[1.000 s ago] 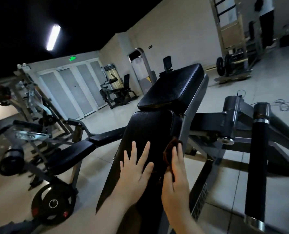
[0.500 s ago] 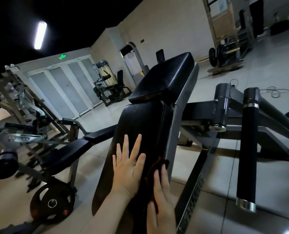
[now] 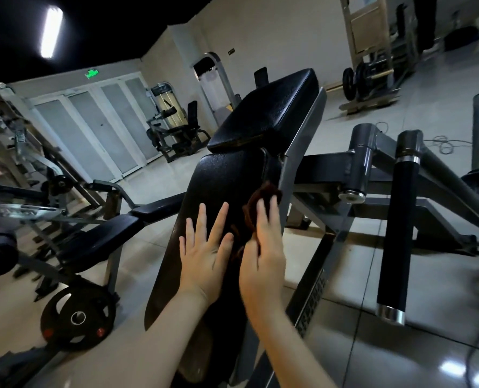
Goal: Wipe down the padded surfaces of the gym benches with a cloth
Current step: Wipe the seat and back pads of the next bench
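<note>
We lay our left hand (image 3: 204, 253) flat on the long black back pad (image 3: 224, 186) of the bench, its fingers straight, spread and holding nothing. Just beside it our right hand (image 3: 263, 247) presses a dark brown cloth (image 3: 262, 198) against the right edge of the same pad, next to the grey metal frame (image 3: 297, 152), the fingers lying nearly straight over the bunched cloth rather than curled round it. Above the hands sits a second, shorter black pad (image 3: 269, 107), and a black weight plate (image 3: 77, 317) stands low at the left over the tiled floor (image 3: 353, 278).
</note>
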The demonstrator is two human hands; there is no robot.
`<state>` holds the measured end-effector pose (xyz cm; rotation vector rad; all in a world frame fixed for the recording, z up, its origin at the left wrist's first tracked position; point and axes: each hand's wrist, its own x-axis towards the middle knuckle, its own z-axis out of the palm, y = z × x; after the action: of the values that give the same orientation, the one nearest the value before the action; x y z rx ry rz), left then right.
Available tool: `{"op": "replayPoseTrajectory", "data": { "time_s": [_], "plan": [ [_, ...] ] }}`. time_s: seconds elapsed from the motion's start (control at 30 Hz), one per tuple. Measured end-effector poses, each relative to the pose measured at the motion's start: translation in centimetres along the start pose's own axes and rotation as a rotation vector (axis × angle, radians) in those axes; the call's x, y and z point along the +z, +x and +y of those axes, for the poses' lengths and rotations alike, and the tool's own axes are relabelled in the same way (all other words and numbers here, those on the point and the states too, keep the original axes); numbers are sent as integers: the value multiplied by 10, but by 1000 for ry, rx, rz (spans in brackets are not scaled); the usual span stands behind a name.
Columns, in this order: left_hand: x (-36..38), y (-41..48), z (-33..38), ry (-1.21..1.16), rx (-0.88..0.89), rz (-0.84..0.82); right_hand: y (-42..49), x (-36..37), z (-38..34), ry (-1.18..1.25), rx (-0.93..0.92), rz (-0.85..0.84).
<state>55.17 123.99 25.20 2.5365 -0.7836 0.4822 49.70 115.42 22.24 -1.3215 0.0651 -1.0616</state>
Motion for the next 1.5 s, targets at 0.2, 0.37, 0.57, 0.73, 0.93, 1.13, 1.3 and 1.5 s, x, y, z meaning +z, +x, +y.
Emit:
{"op": "replayPoseTrajectory", "data": {
  "time_s": [0.2, 0.37, 0.57, 0.73, 0.93, 1.13, 1.3, 1.5],
  "plan": [
    [0, -6, -3, 7, -21, -45, -67, -18, 1, 35, 98, -167],
    [-1, -3, 0, 11, -10, -32, 62, -28, -37, 17, 28, -26],
    [0, -5, -2, 17, -18, -16, 62, -10, -7, -102, -34, -67],
    [-2, -3, -4, -2, -29, -24, -71, 2, 42, -289, -320, -64],
    [0, -2, -8, -2, -35, -19, -57, -20, 18, -176, -236, -208],
    [2, -3, -3, 8, -29, -29, 80, -18, -35, -60, -45, -21],
    [2, 3, -2, 20, -24, -4, 58, -7, -16, -132, -78, -75],
    [-1, 6, -4, 19, -21, -16, -72, -1, 11, -187, -73, -199]
  ]
}}
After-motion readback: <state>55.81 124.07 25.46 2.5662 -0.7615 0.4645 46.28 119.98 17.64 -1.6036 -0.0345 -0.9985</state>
